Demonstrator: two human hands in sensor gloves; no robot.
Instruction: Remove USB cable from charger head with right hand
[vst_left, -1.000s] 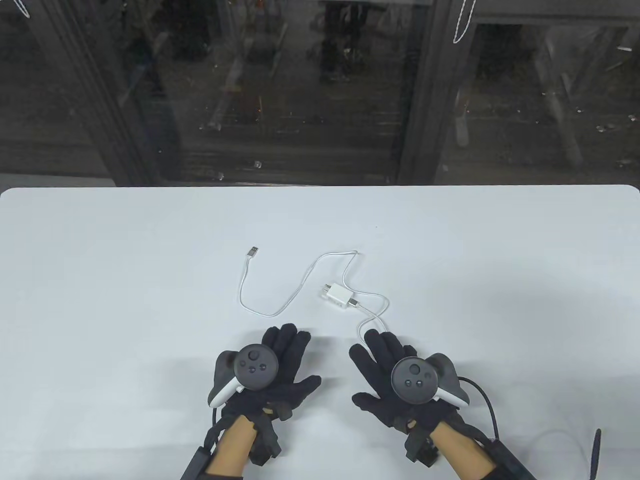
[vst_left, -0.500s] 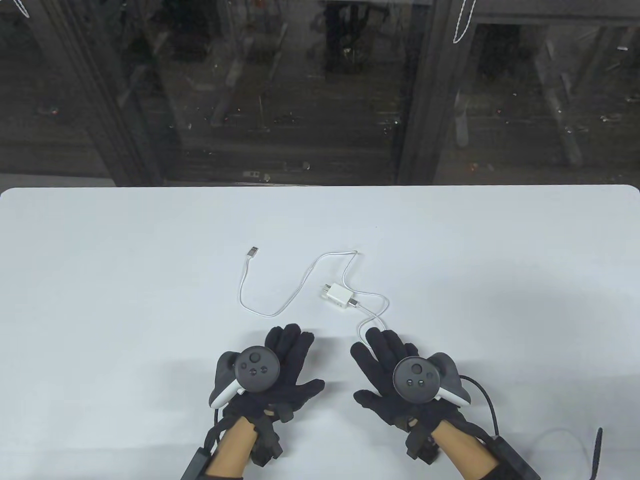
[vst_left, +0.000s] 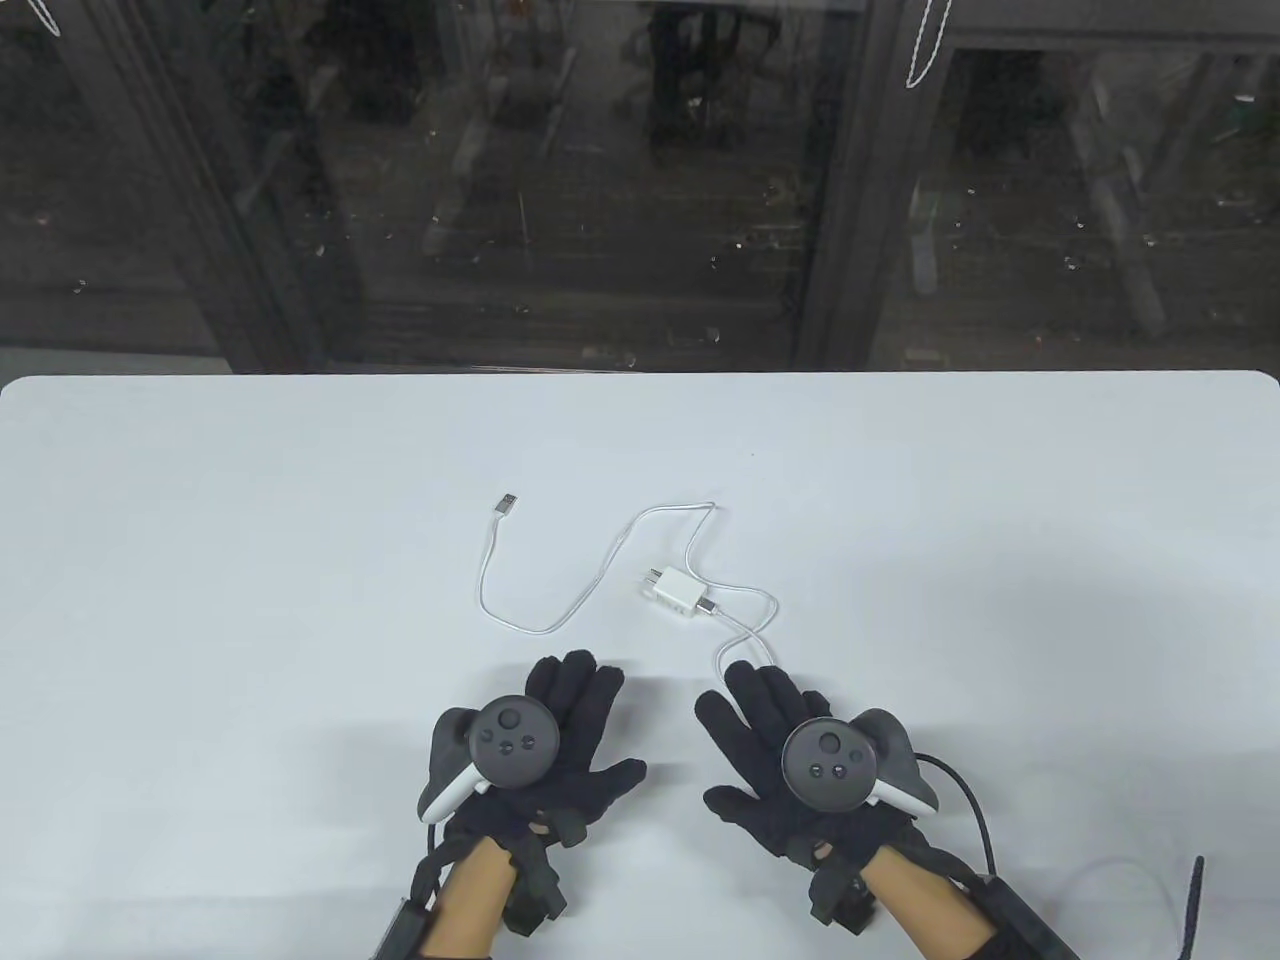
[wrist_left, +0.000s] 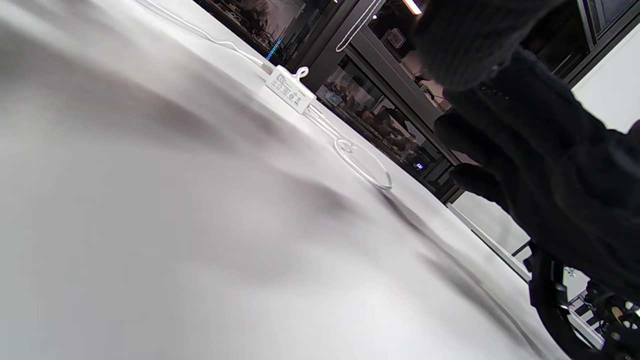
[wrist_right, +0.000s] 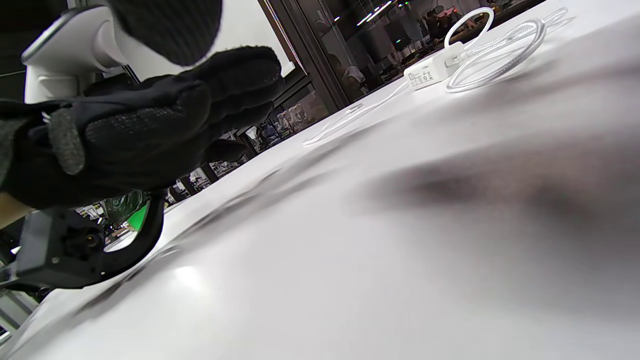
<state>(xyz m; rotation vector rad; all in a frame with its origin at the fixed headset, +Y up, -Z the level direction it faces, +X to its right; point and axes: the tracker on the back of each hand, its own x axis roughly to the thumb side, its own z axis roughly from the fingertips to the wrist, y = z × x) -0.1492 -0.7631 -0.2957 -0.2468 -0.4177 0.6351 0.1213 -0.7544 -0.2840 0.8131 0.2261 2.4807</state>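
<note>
Barely anything is changing since a second ago: both black-gloved hands are staying flat and empty on the white counter (vst_left: 200, 520), left hand (vst_left: 540, 745), right hand (vst_left: 790, 760). Reach step is not started. Just beyond the right fingertips, the white rectangular charger head (vst_left: 676, 592) is lying with its long axis diagonal, prongs pointing far-left, the thin white USB cable (vst_left: 745, 625) plugged into its near-right end. Next: right hand pinching that plug.

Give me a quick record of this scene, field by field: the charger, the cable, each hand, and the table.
charger head: white, lying on the table, cable plugged in
USB cable: white, looped, free plug at far left
right hand: flat, fingers spread, fingertips at the cable loop, gripping nothing
left hand: flat, fingers spread, holding nothing
table: white
</note>
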